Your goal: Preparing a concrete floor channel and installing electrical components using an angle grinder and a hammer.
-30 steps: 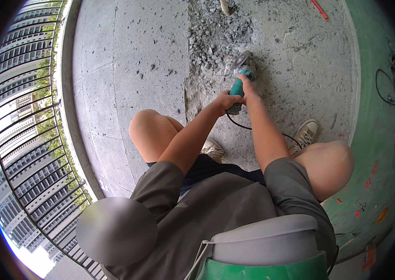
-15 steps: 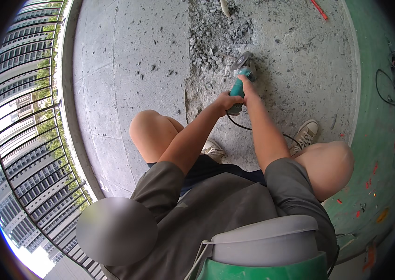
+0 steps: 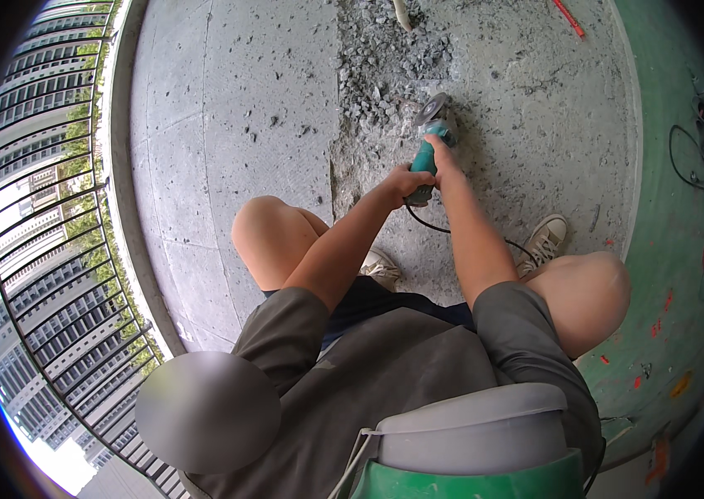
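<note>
Both my hands grip a teal angle grinder (image 3: 425, 158) above the concrete floor. My left hand (image 3: 406, 181) is wrapped around the rear of its body, near where the black cord (image 3: 427, 224) comes out. Farther forward, my right hand (image 3: 443, 158) closes around the body just behind the head. The round grey disc (image 3: 432, 109) points away from me, over the right edge of a patch of broken concrete rubble (image 3: 377, 91). Whether the disc touches the floor I cannot tell.
A barred railing (image 3: 44, 233) runs along the left, with buildings beyond. To the right stands a green wall (image 3: 676, 216) with a coiled black cable (image 3: 695, 158) by it. A red bar (image 3: 569, 17) lies at the far right, and a pale pipe (image 3: 402, 14) sticks out at the rubble's far end.
Almost nothing differs. The grinder and both hands stay in nearly the same place, with the disc perhaps a hair lower in view.
</note>
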Demonstrator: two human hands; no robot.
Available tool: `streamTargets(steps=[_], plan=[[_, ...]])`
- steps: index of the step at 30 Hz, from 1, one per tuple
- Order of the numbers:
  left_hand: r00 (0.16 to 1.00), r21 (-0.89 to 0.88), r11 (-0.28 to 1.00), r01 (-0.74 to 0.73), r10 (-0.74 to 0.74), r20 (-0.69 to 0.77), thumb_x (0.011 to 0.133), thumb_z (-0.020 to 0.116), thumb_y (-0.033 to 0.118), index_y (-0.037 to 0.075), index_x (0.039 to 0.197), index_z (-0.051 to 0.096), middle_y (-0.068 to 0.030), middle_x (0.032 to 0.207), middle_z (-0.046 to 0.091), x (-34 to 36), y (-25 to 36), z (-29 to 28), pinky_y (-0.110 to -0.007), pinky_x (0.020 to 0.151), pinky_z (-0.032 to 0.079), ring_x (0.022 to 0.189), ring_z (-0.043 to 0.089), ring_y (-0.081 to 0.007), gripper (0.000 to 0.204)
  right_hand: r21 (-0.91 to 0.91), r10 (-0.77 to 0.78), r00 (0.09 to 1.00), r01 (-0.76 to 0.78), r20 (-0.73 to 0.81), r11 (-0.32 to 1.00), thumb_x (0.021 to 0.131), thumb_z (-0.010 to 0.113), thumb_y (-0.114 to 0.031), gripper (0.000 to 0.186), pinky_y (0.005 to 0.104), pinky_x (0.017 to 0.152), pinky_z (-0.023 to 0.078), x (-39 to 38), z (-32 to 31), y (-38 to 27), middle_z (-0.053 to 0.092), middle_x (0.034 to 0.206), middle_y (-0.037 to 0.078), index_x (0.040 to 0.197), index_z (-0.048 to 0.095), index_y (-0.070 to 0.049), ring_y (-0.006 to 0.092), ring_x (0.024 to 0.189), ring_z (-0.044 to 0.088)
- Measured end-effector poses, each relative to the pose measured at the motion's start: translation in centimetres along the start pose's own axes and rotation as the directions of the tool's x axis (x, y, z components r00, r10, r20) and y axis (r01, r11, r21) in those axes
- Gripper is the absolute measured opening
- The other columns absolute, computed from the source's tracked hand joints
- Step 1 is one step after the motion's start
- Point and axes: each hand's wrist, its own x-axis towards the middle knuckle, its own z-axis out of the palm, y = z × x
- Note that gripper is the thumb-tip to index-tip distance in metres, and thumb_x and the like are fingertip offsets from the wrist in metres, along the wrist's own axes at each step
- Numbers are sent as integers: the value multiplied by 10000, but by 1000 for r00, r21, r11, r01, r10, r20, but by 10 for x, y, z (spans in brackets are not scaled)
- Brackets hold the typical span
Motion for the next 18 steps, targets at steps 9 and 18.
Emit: streamTargets(steps=[9, 18], plan=[[1000, -3, 1000, -11, 11, -8, 723, 695, 139, 7, 1077, 503, -113, 893, 606, 3, -2, -1, -361, 572, 550, 670, 632, -225, 423, 15, 10, 999, -11, 44, 1000, 649, 729, -388, 662, 404, 735, 489, -4, 0, -1, 535, 1031, 117, 1137, 510, 2, 250, 844, 571], [1000, -5, 1000, -14, 14, 0, 725, 695, 136, 14, 1084, 495, -115, 905, 605, 3, -3, -1, -369, 581, 551, 680, 633, -228, 429, 4, -25, 999, 25, 23, 1000, 651, 731, -383, 655, 403, 743, 489, -12, 2, -3, 538, 1025, 119, 1132, 512, 3, 253, 845, 572]])
